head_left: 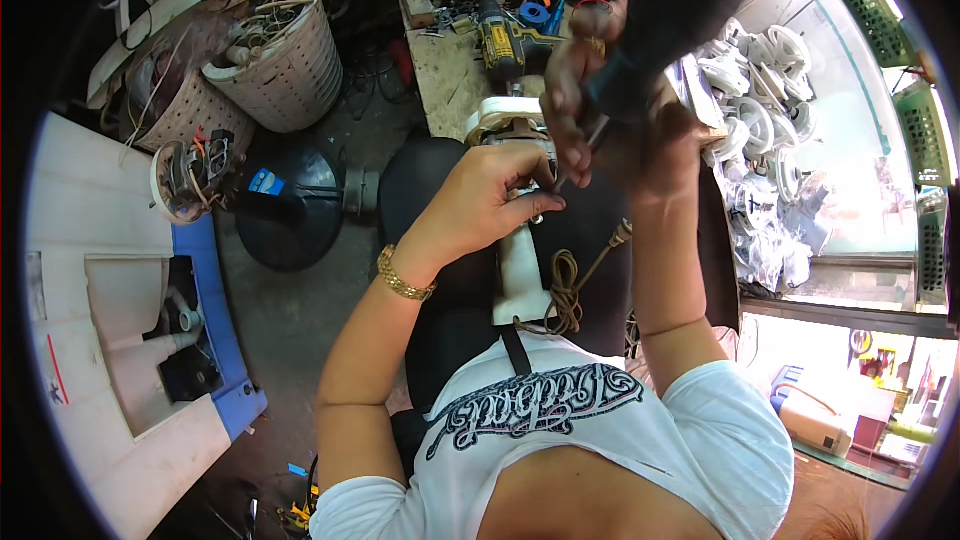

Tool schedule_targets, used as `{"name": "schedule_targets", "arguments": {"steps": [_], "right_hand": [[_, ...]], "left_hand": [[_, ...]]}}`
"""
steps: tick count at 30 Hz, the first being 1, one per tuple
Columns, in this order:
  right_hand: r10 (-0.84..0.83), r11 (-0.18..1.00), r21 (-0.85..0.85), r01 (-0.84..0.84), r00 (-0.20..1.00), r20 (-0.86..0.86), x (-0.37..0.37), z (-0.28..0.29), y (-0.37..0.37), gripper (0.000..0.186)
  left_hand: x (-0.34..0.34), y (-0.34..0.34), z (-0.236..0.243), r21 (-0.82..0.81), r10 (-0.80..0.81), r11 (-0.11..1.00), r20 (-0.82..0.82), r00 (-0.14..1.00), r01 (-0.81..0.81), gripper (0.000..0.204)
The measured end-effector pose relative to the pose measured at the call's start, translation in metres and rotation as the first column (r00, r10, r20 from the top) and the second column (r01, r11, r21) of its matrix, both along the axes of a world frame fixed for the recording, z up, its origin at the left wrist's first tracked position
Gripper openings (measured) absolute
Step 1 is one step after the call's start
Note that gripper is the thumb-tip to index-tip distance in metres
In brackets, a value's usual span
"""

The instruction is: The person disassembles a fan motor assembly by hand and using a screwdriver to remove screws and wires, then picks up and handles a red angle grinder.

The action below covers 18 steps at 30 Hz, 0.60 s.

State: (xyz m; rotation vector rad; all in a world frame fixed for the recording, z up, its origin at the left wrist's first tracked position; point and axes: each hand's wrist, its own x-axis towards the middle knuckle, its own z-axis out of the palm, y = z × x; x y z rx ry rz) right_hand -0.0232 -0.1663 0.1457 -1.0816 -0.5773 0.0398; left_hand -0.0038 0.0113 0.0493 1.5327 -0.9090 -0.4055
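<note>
The left hand [495, 190] pinches the top of a cream plastic appliance housing [520, 260] lying on the lap. The right hand [580, 90] clasps a dark-handled screwdriver [600, 120], tip on the housing.

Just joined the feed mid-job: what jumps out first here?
At centre, the right hand drives a dark-handled screwdriver into a cream appliance body on the lap, while the left hand pinches it beside the tip. Upper left stand perforated white washer tubs; a yellow cordless drill lies on the bench above.
</note>
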Motion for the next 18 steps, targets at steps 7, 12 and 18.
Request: {"name": "schedule_targets", "arguments": {"steps": [7,12,18], "right_hand": [[-0.158,0.970,0.144,0.195,0.959,-0.236,-0.030,-0.034,0.006,0.036],[-0.209,0.947,0.191,0.259,0.946,-0.247,-0.039,-0.046,0.014,0.038],[-0.315,0.944,0.088,0.317,0.948,-0.041,-0.036,-0.056,0.014,0.047]], "left_hand": [[-0.014,0.006,0.011,0.232,0.101,0.943,0.479,0.872,-0.237,0.025],[-0.026,0.006,0.010,0.276,0.108,0.889,0.651,0.751,-0.367,0.019],[-0.026,0.005,0.009,0.319,0.098,0.866,0.647,0.756,-0.385,0.025]]}}
